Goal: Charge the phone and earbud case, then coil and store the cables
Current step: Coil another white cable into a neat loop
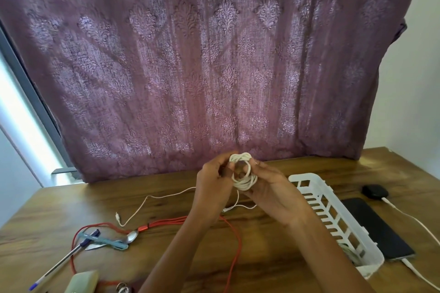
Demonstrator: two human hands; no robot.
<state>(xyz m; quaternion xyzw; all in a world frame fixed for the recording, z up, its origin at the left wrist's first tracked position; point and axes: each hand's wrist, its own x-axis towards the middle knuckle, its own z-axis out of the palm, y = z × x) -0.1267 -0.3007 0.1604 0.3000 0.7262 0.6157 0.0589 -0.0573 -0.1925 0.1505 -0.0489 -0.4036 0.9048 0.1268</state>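
two hands hold one white cable coil (245, 179) above the desk (166, 259): the left hand (215, 178) pinches its left edge, and the right hand (271, 195) has its fingers curled under it. left of them lie one thin white cable (152, 199), one red cable (234, 245), one spoon (132, 236) and one pen (62, 259). to the right stand one white basket (333, 217), one phone (376, 228) and one earbud case (375, 191), both plugged in.

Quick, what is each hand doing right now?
Left hand: pinches the white cable coil.
Right hand: holds the same coil, fingers curled round it.
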